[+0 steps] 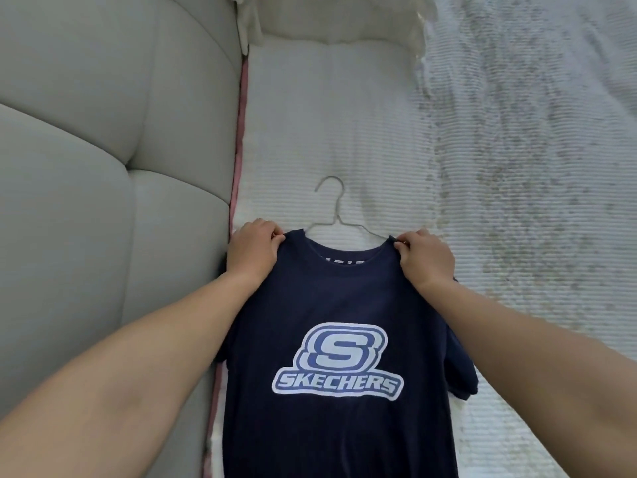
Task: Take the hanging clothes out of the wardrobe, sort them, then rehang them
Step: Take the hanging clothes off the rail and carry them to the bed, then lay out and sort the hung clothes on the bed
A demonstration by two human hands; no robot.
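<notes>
Left hand (pixel 253 251) and right hand (pixel 425 258) pinch shoulders of navy T-shirt (pixel 339 343), laid logo-up on white bedspread (pixel 331 132), wire hanger (pixel 336 215) inside collar, between hands.

T-shirt (pixel 339 305): navy blue, chest logo in white and mid-blue, reading SKECHERS under a large S; small white marks inside the collar. Wire hanger (pixel 336 215): pale silver-grey. Bedspread (pixel 331 132): white, fine ribbed texture, with mottled grey-beige speckling across its right part. Padded headboard (pixel 103 132): plain pale grey-green. Pink strip (pixel 238 160) runs along the headboard's edge. Pillow (pixel 331 25): white.
</notes>
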